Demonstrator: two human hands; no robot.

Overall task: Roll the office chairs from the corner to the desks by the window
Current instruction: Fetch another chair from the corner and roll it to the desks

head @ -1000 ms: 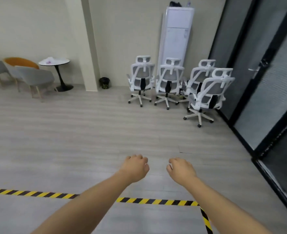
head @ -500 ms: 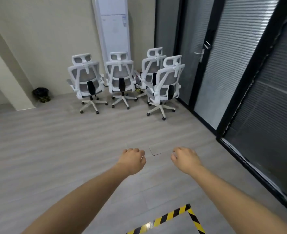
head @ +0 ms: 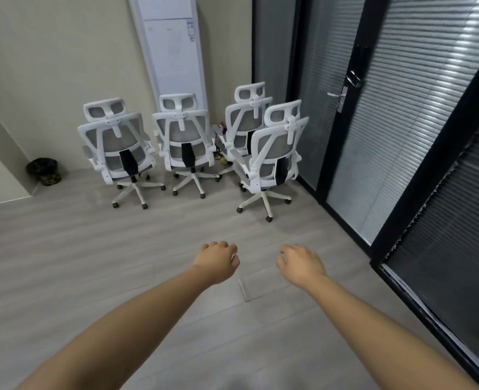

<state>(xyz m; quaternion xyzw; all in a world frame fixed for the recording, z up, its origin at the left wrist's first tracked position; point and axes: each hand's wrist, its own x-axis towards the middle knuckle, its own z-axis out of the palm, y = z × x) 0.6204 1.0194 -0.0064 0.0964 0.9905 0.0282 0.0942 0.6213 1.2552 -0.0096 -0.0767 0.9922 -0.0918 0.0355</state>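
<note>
Both my bare forearms reach out ahead of me over the grey plank floor (head: 63,263). My left hand (head: 217,263) is curled into a loose fist, knuckles up, with nothing inside it. My right hand (head: 300,264) hangs beside it with the fingers bent under and the back of the hand showing — it too is empty. The two hands are near each other but apart, with bare floor between and below them.

The chairs are well ahead of both hands, none of them touched. The nearest chair (head: 272,161) stands ahead and slightly right, just beside the dark glass partition, its back turned toward me and angled a little. Behind it, partly hidden, is a second chair (head: 246,119) tucked into the corner. To the left stand two more — the middle chair (head: 186,144) and the left chair (head: 117,147) — side by side, backs to me, all white-framed with grey mesh and headrests.

Behind the middle chair a tall white floor-standing unit (head: 173,52) leans up the wall. Far left, a small dark bin (head: 44,171) sits on the floor by a pillar. On the right, a door handle (head: 338,98) shows on the black-framed glass door.
</note>
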